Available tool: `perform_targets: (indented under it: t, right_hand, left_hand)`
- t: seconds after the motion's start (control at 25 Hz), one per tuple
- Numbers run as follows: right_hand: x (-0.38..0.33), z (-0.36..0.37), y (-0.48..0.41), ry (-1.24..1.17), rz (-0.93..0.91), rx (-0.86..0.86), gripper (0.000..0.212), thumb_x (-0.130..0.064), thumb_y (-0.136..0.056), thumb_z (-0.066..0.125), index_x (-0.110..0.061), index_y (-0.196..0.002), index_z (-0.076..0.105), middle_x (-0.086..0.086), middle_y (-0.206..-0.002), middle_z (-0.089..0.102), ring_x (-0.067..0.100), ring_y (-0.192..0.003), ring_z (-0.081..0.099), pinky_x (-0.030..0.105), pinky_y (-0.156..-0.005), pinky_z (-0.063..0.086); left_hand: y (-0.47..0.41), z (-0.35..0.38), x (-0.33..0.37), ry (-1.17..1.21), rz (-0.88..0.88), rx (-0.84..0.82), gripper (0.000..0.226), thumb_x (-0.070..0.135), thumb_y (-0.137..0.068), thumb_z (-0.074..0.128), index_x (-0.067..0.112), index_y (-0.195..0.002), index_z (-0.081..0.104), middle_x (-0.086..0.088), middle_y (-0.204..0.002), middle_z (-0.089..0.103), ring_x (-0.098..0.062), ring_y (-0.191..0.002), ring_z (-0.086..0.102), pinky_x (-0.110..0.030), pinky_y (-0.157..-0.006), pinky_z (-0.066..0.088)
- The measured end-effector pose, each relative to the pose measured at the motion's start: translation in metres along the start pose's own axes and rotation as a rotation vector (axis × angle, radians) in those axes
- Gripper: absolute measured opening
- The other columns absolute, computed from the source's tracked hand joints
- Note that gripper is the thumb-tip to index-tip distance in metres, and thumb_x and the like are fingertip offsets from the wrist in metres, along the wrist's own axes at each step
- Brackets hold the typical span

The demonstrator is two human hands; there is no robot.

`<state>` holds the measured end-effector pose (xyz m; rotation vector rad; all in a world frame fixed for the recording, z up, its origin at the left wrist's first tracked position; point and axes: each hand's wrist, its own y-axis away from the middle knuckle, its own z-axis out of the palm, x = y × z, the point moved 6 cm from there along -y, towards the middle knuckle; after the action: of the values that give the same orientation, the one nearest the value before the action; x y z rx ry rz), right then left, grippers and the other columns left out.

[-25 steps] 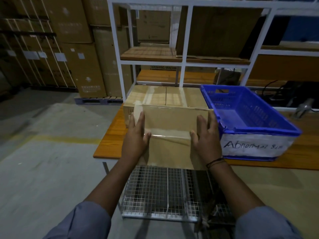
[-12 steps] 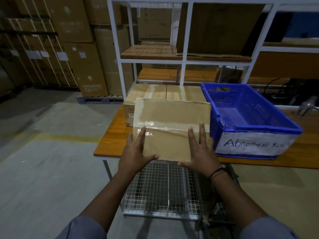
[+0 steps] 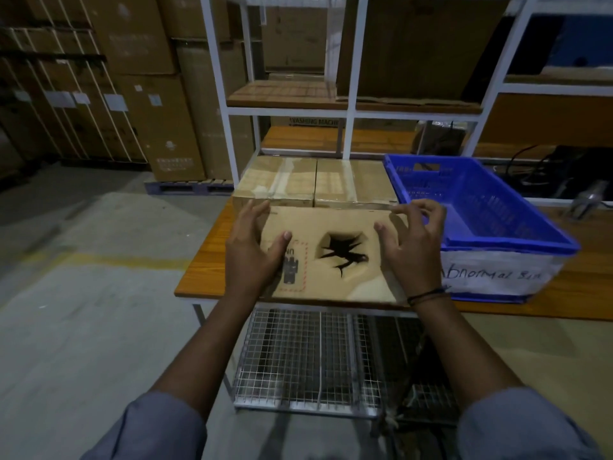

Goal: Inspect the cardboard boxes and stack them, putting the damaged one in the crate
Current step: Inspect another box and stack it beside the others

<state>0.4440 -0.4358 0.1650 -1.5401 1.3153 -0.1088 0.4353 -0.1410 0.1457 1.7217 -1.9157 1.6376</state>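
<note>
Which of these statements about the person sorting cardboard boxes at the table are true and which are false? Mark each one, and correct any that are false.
1. The box between the hands has a torn hole in the face turned toward the camera. True.
2. The blue crate already holds a cardboard box. False: no box shows inside it.
3. The crate stands to the right of the held box. True.
4. The left hand rests on the crate's rim. False: it is on the left part of the box.
5. The right hand wears a dark band at the wrist. True.
</note>
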Motion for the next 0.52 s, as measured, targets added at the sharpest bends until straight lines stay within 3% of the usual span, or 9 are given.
perform_targets:
  t: [0.16, 0.24, 0.32, 0.4, 0.48, 0.52]
  right_hand:
    - [0.005, 0.004, -0.003, 0.02, -0.014, -0.082, 0.018, -0.018, -0.096, 0.069, -0.01, -0.112, 0.066, 0.011, -0.128, 0.049, 0.024, -0.118, 0.051, 0.036, -0.098, 0.049]
    - [-0.003, -0.009, 0.0, -0.126, -0.029, -0.04, 0.018, -0.01, -0.096, 0.067, -0.008, -0.114, 0.068, 0.01, -0.126, 0.054, 0.017, -0.115, 0.055, 0.022, -0.097, 0.048]
    - [0.011, -0.022, -0.001, -0.322, 0.113, 0.044, 0.022, -0.011, -0.097, 0.067, -0.009, -0.119, 0.067, 0.006, -0.125, 0.059, 0.007, -0.111, 0.059, 0.015, -0.092, 0.05]
    - [0.05, -0.01, 0.002, -0.459, 0.416, 0.03, 0.034, -0.036, -0.094, 0.071, -0.021, -0.124, 0.065, -0.001, -0.127, 0.064, 0.004, -0.113, 0.061, 0.028, -0.097, 0.055]
    - [0.079, 0.022, 0.019, -0.608, 0.748, -0.186, 0.068, -0.067, -0.077, 0.075, -0.03, -0.132, 0.06, -0.001, -0.135, 0.062, 0.016, -0.123, 0.06, 0.051, -0.105, 0.052]
    - [0.084, 0.039, 0.03, -0.713, 0.875, -0.317, 0.085, -0.073, -0.07, 0.075, -0.03, -0.14, 0.055, 0.001, -0.141, 0.06, 0.023, -0.129, 0.058, 0.056, -0.108, 0.049]
  left_hand:
    - [-0.003, 0.027, -0.003, -0.237, -0.056, -0.177, 0.061, 0.052, -0.101, 0.054, 0.037, -0.157, 0.034, -0.005, -0.171, 0.014, -0.033, -0.152, 0.027, -0.046, -0.105, 0.044]
    - [-0.001, 0.024, -0.011, -0.3, -0.046, -0.187, 0.06, 0.057, -0.104, 0.043, 0.043, -0.16, 0.024, -0.002, -0.171, 0.011, -0.036, -0.15, 0.029, -0.05, -0.104, 0.045]
    - [-0.007, 0.015, -0.026, -0.281, -0.064, -0.185, 0.058, 0.057, -0.106, 0.039, 0.046, -0.16, 0.022, -0.003, -0.171, 0.015, -0.036, -0.149, 0.029, -0.053, -0.109, 0.04]
    - [-0.015, 0.004, -0.044, -0.248, -0.088, -0.191, 0.056, 0.058, -0.106, 0.036, 0.047, -0.16, 0.022, -0.004, -0.17, 0.02, -0.032, -0.152, 0.025, -0.054, -0.115, 0.032]
    - [-0.021, -0.004, -0.061, -0.218, -0.115, -0.204, 0.056, 0.061, -0.105, 0.032, 0.05, -0.159, 0.021, -0.006, -0.169, 0.022, -0.029, -0.155, 0.021, -0.055, -0.117, 0.026]
    - [-0.023, -0.007, -0.067, -0.208, -0.132, -0.206, 0.057, 0.062, -0.104, 0.03, 0.051, -0.159, 0.021, -0.007, -0.169, 0.022, -0.029, -0.156, 0.018, -0.056, -0.118, 0.024]
